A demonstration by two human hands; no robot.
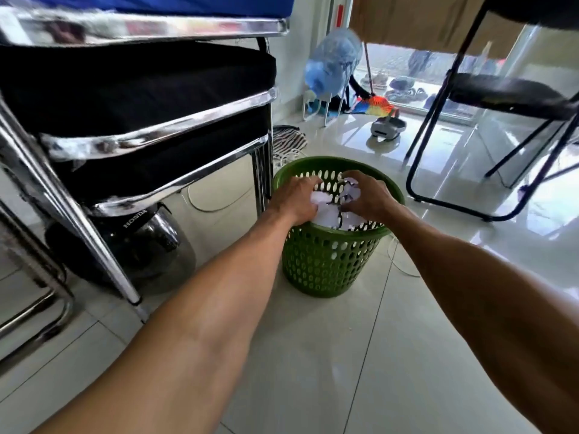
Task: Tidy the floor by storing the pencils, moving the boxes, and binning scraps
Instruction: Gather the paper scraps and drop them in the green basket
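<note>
1. While both arms reach forward over the white tiled floor, we see the left hand (296, 200) and right hand (366, 195) cupped together above the green bin (326, 258), fingers curled around a wad of white paper scraps (322, 203).
2. Both grips are closed on the paper, pressing it between the palms (likely so that no loose pieces fall outside the rim).
3. Part of the wad sits at or just below rim level; we cannot tell whether more paper already lies deeper inside.
4. We judge this the binning step, with the release not yet made.
5. Beside the bin stand stacked chairs (150, 114) with a helmet (141, 242) beneath; a black folding chair (501, 98) stands well apart. No pencils or boxes are in view.
</note>
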